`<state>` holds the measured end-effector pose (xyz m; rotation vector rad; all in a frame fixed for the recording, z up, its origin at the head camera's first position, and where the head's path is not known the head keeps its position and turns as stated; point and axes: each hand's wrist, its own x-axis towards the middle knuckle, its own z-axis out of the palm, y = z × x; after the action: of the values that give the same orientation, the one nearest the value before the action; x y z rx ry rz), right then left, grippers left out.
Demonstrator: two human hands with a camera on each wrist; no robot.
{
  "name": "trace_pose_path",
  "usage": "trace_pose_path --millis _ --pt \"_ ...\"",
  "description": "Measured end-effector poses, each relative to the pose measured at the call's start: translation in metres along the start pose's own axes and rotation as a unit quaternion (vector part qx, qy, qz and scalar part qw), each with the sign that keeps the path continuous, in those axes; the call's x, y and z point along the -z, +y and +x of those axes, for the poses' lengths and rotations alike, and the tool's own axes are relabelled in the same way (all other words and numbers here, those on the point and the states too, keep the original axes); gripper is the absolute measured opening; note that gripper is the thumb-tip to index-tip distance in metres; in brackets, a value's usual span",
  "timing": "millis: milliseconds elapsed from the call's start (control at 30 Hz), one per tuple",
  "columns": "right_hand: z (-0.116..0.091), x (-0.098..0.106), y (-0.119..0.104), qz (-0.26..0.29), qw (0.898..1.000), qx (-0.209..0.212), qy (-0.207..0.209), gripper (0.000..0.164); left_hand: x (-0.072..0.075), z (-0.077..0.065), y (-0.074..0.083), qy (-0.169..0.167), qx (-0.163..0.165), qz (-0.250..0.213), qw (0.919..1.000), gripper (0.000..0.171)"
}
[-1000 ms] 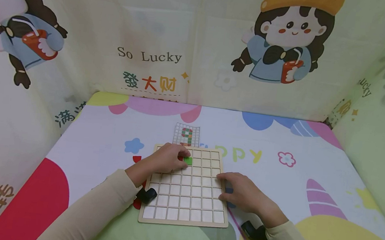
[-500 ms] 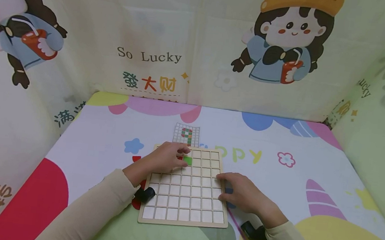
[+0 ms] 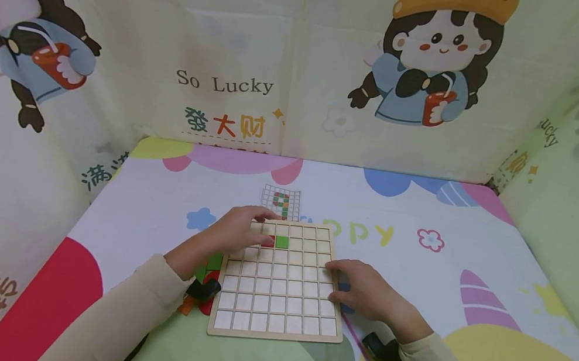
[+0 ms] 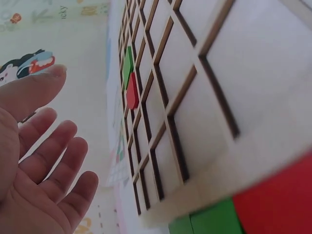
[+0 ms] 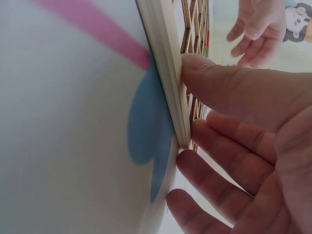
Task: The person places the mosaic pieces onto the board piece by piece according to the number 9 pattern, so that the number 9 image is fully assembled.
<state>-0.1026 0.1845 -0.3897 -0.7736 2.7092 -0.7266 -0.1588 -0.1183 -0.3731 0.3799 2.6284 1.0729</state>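
Note:
A wooden grid board [image 3: 275,338] lies on the table, with a red tile [image 4: 132,92] and a green tile [image 3: 282,243] side by side in its second row from the far edge. Over the board's far left part hovers my left hand [image 3: 233,230], its fingers loosely bent and nothing between them. In the head view its thumb overlaps the red tile; the left wrist view shows the hand apart from the board. My right hand [image 3: 365,288] rests at the board's right edge, thumb [image 5: 200,66] on the rim and fingers relaxed.
Beyond the board lies a small grid card [image 3: 268,199] with a red, green and orange pattern. Loose green tiles [image 3: 214,262], red pieces [image 3: 211,278] and orange pieces [image 3: 185,306] lie along the board's left side. Printed cloth walls [image 3: 322,72] stand around the table.
My left hand has drawn back to the left, away from the green and red tiles, which stay in the grid. More loose pieces show at left. The right hand has not moved.

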Motion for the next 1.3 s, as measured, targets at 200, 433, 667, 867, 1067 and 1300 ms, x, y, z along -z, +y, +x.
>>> trace_pose_path --millis 200,433,667,867,1067,1300 --pt "0.000 0.000 0.001 0.003 1.000 0.005 0.000 0.049 0.008 -0.010 -0.009 0.017 -0.010 -0.005 0.9998 0.050" --pt "0.000 0.001 0.000 0.000 1.000 0.006 -0.003 0.049 0.022 -0.022 -0.020 0.043 -0.024 -0.005 0.9988 0.052" --pt "0.000 0.001 -0.001 0.004 1.000 0.001 -0.008 0.049 0.031 -0.033 -0.033 0.066 -0.010 -0.003 0.9978 0.049" --pt "0.000 0.001 -0.002 0.007 1.000 -0.007 -0.008 0.050 0.036 -0.042 -0.043 0.075 0.017 -0.021 0.9968 0.047" --pt "0.000 0.002 -0.003 0.007 1.000 -0.003 -0.006 0.050 0.037 -0.051 -0.052 0.078 0.050 -0.027 0.9953 0.050" --pt "-0.001 0.001 -0.002 0.000 1.000 0.002 -0.002 0.050 0.036 -0.057 -0.062 0.084 0.057 -0.025 0.9945 0.046"
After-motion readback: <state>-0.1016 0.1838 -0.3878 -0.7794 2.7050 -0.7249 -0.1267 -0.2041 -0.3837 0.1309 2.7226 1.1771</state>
